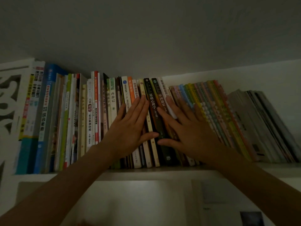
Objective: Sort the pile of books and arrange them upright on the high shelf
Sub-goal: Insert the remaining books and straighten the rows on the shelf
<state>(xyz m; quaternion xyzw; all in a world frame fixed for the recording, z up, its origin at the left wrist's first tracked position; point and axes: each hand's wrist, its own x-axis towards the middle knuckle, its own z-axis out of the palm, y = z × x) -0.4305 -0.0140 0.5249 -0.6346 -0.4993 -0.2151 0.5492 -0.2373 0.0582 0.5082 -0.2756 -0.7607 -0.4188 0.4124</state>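
— Pressing flat, fingers straight: is that the left hand (130, 128)?
— Yes, on pale spines; the right hand (187, 128), fingers also spread, lies beside it on the dark books (154, 101).
— And the row of books (91, 115)?
— Standing on the high shelf (146, 172), rightmost ones leaning left.

Grey ceiling (146, 30), white carved panel (9, 98) at left (dark cutouts), papers (228, 201) below
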